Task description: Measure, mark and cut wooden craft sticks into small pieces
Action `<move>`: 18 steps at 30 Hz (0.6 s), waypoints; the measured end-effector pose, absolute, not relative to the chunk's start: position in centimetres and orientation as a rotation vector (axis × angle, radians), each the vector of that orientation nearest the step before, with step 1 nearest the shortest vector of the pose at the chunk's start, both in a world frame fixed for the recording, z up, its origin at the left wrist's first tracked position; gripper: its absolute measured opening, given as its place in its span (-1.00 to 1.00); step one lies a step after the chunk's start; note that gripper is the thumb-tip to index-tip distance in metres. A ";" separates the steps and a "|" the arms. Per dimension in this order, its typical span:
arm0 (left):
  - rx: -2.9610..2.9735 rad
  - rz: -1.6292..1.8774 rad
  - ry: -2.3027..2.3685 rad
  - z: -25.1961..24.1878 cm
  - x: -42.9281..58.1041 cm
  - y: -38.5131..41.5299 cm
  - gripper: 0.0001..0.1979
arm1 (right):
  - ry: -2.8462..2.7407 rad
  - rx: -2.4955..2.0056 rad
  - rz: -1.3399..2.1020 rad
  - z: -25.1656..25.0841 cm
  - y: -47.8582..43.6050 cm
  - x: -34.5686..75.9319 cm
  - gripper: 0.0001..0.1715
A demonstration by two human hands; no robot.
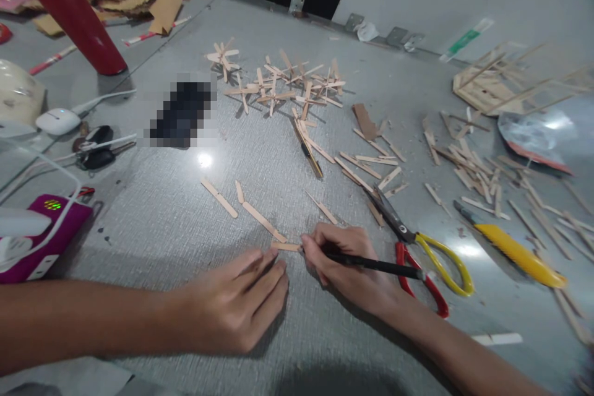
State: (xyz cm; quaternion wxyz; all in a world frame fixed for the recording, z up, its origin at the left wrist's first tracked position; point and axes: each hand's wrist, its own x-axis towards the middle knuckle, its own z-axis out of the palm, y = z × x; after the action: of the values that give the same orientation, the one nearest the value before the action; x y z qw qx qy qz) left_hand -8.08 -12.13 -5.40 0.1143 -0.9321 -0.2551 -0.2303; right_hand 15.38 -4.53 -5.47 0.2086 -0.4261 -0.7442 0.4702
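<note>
My left hand (236,297) rests on the tabletop, its fingers pressed together at the left end of a short wooden craft stick piece (286,247). In my right hand (346,257) is a slim black pen (375,265), its tip at the right end of that piece. A longer craft stick (260,219) lies slantwise just above, its lower end by the piece. Beyond it, another stick (219,198) lies flat. Scissors (408,235) with one yellow and one red handle lie right of my right hand.
Star-shaped clusters of joined sticks (273,90) stand farther back. Loose stick pieces (473,167) and a yellow cutter (520,253) lie right. A stick frame (487,90) is at the back right. On the left are a purple power strip (60,241), keys (97,151) and a red post (77,18).
</note>
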 end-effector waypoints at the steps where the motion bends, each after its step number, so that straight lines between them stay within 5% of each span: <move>1: -2.732 -0.667 -0.744 -5.4 -8.1 -12.1 -0.71 | -2.074 -1.187 1.299 -5.5 -4.5 15.4 -0.50; 12: -2.747 -0.678 -0.734 -5.4 -8.1 -12.0 -0.73 | -2.097 -1.149 1.264 -5.5 -4.5 15.3 -0.47; 18: -2.729 -0.667 -0.728 -5.5 -8.1 -12.0 -0.72 | -1.544 -1.223 1.486 -3.6 -3.5 15.7 -0.47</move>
State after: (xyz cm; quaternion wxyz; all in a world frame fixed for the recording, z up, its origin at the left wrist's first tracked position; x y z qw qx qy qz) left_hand -8.08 -12.01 -5.48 0.1195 -0.9336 -0.2491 -0.2283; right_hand 15.72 -3.53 -3.57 0.3307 -0.4676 -0.5906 0.5685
